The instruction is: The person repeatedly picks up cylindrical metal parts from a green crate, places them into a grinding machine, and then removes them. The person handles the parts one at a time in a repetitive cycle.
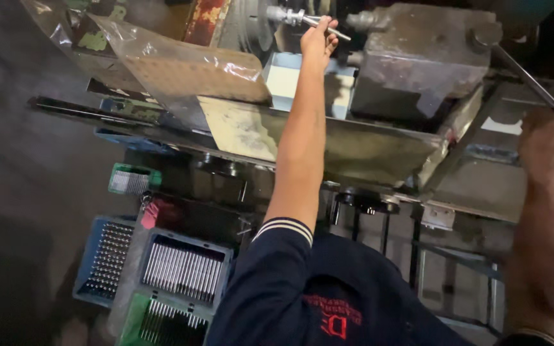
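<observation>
Rod (324, 24) of bright metal is sticking out of the lathe chuck (283, 14) at the top, and the left hand (317, 40) is reaching up to it, fingers (332, 43) curling around the rod. Right hand (549, 144) is blurring at the long lever (526, 75) on the tool block (421, 57); whether it is gripping, I cannot tell. Plastic sheeting (181, 64) is draping the machine's left side. Crates of rods (184, 269) are sitting on the floor below.
</observation>
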